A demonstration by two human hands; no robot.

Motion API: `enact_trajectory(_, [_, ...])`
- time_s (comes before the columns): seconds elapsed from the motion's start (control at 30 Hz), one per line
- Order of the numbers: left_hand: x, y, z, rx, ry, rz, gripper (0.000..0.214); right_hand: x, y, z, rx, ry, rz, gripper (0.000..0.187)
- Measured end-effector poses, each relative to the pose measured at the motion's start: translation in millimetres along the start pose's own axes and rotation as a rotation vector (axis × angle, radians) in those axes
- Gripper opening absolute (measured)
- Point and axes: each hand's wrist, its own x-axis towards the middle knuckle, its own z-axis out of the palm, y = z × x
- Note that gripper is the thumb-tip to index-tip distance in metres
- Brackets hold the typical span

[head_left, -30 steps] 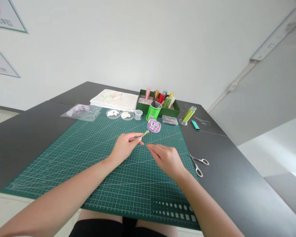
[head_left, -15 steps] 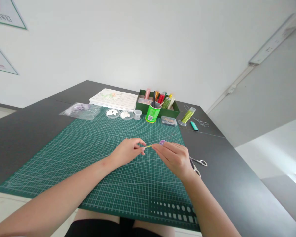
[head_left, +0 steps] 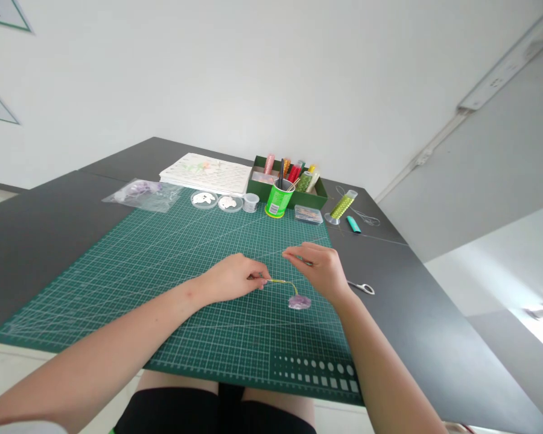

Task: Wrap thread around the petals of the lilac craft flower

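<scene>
My left hand (head_left: 238,277) pinches the thin yellow-green stem of a small artificial flower. The purple flower head (head_left: 299,302) hangs from the stem's bent right end, low over the green cutting mat (head_left: 235,337). Up and to the right of the stem is my right hand (head_left: 314,265), thumb and fingers pressed together, apart from the flower. Whether a fine thread is between those fingertips I cannot make out. Partly hidden behind the right wrist, scissors (head_left: 365,288) lie on the dark table.
At the back stand a green can (head_left: 278,202) with tools and a dark green box (head_left: 319,199) of coloured spools. A green thread spool (head_left: 344,206) leans beside a teal object (head_left: 353,225). Shallow dishes (head_left: 230,204), a plastic bag (head_left: 145,196) and white sheets (head_left: 203,172) lie leftward.
My right hand has come off the flower and moved slightly up. The flower head, earlier at the right hand, now hangs below it, held only by the stem in my left hand.
</scene>
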Motion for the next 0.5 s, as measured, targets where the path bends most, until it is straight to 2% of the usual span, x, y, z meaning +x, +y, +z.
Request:
enact_trajectory(0.27, [-2,4,-3.1,-0.056,-0.044,0.025,0.019,-1,6,8,0.184,0.037,0.162,0.016])
enact_trajectory(0.5, [-1,4,-4.8,-0.120,-0.068,-0.044,0.019,-1,-8,7,0.278,0.061,0.064,0.013])
